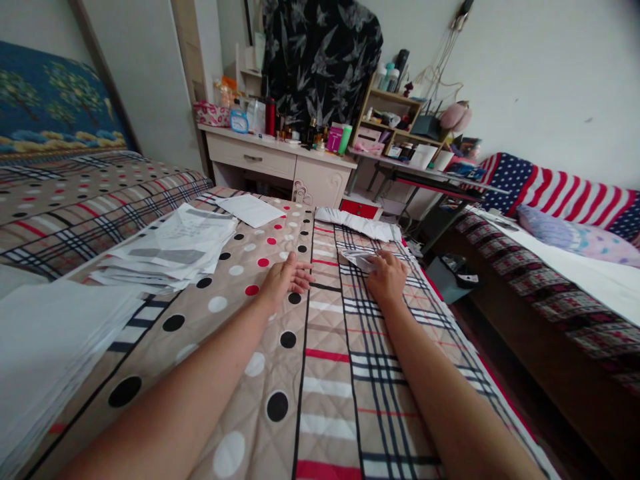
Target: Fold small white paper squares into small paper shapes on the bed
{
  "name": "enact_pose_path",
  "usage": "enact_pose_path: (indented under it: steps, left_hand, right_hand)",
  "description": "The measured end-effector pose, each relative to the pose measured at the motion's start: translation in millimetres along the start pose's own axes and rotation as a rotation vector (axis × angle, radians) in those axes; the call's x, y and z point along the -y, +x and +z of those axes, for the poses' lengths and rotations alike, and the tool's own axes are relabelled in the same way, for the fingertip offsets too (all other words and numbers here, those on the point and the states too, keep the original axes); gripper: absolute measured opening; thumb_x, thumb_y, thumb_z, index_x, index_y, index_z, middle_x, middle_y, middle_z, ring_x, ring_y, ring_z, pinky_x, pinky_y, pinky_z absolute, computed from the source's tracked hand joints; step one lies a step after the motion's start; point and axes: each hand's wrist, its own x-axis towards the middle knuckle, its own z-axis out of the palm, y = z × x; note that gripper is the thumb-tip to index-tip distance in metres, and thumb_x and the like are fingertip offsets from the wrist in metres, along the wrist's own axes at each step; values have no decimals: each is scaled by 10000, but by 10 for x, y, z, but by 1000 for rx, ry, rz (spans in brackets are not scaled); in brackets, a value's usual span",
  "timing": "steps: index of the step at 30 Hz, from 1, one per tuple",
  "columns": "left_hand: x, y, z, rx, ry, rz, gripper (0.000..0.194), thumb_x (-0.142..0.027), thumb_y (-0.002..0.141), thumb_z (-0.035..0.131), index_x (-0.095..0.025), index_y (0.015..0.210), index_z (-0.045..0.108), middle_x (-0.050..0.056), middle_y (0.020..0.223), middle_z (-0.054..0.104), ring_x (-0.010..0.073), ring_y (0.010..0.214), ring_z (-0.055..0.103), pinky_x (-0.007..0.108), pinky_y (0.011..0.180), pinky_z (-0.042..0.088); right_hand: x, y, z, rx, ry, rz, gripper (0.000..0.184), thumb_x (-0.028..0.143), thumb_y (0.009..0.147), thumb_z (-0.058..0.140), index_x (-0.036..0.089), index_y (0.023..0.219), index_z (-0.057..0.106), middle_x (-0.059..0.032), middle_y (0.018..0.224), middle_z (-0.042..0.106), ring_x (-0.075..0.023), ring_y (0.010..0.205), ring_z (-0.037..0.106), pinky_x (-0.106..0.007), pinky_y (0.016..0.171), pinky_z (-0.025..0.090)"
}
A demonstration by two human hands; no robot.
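Note:
Both my forearms reach out over a quilted bed cover with dots on its left half and plaid on its right. My left hand lies on the dotted part, fingers stretched out and loosely apart, holding nothing. My right hand rests on the plaid part with its fingers closed on a small folded white paper. A longer folded white paper strip lies just beyond it, near the far edge of the cover.
A spread pile of printed sheets and a single sheet lie to the left. A thick white paper stack sits at the near left. Beyond stand a cluttered desk, a shelf and a second bed on the right.

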Motion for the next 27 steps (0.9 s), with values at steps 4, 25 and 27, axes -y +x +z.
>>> enact_pose_path:
  steps: [4,25,27]
  left_hand:
    - [62,45,-47,9,-50,27,737,-711,847,359,-60,1010,663,173,838,709,167,626,647,258,548,500]
    - [-505,-1060,-777,116,780,-22,315,-347,797,563,-139,964,731,64,849,735,183,767,667,261,675,486]
    - [-726,-1298,-1106,11,1096,56,279,-361,790,574,-171,898,747,47,848,736,193,783,660,278,723,481]
  right_hand:
    - [310,-143,-168,-222,337,141,293,54,656,467,196,849,636,-90,1185,590,-251,1128,506,-419,957,360]
    - [1660,-707,-225,371,915,-11,187,126,708,517,181,778,682,-45,819,675,-186,796,614,-314,763,467]
    - [1667,-710,-226,367,896,-21,186,130,707,519,183,777,683,-44,821,674,-184,797,613,-312,764,464]
